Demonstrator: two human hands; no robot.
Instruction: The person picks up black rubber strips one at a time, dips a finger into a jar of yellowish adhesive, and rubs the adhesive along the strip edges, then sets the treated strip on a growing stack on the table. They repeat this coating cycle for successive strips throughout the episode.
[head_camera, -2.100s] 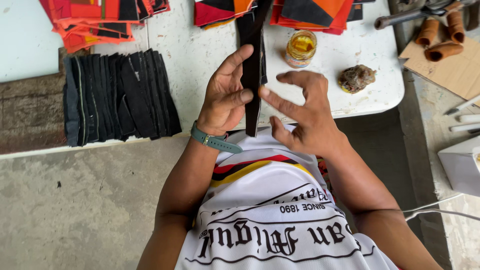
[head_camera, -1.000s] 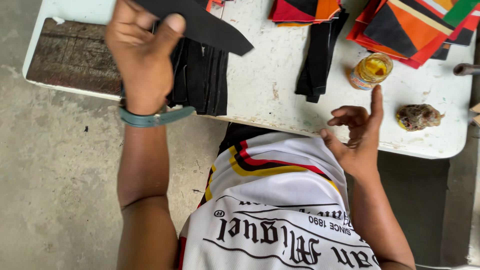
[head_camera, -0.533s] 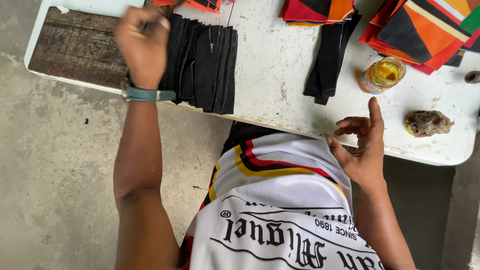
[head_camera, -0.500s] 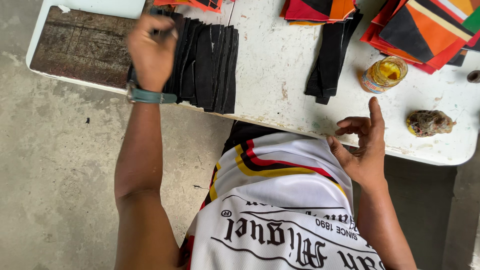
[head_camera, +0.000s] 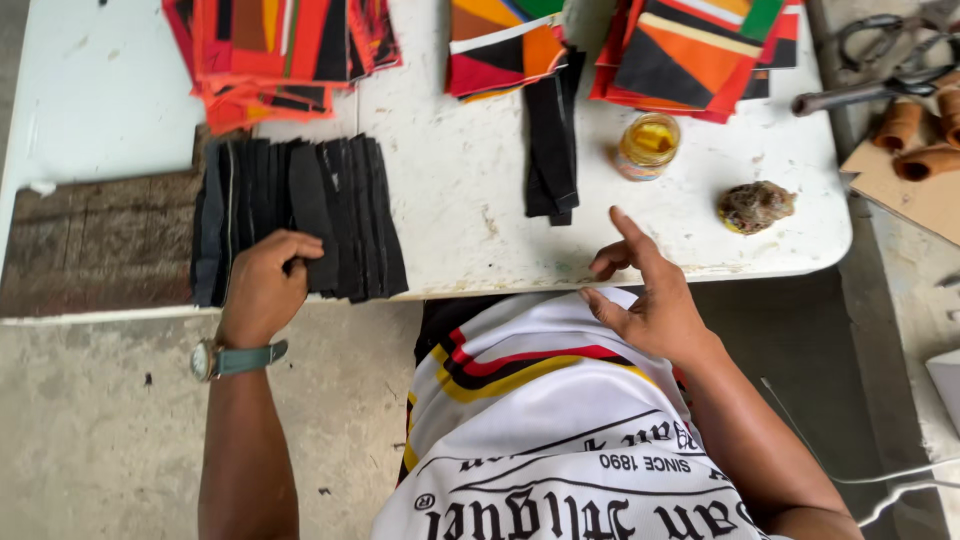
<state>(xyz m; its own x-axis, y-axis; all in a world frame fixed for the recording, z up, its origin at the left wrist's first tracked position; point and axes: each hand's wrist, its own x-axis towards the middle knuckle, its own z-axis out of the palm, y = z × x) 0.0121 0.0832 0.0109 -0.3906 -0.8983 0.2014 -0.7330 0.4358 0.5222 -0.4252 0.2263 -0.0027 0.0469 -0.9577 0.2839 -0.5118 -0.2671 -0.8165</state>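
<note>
A fanned row of black strips (head_camera: 300, 215) lies overlapped near the front edge of the white bench (head_camera: 470, 190), and the person's left hand (head_camera: 268, 285) rests on its lower edge, fingers (head_camera: 300, 245) curled and pressed together against one strip, the thumb hidden beneath so a pinch cannot be confirmed. A green-strapped wristwatch (head_camera: 225, 358) circles that wrist. Just left of the row sits a dark, worn wooden board (head_camera: 95, 245), touching the strips' outermost edge. The right hand (head_camera: 645, 300) hovers empty just off the bench's front edge above the person's lap, fingers (head_camera: 635, 235) loosely spread, the index pointing up toward the bench. A smaller folded bundle of black strips (head_camera: 553, 150) lies near the middle of the bench, well apart from the fanned row. Beside it stand a small glass jar of yellow liquid (head_camera: 648, 145) and, nearer the right edge, a brownish clump of sponge-like material (head_camera: 755, 205). Stacks of red, orange and black patchwork pieces (head_camera: 275, 50) line the far side. Scissors (head_camera: 880, 50) and brown rolled pieces (head_camera: 915, 140) sit at the far right.
</note>
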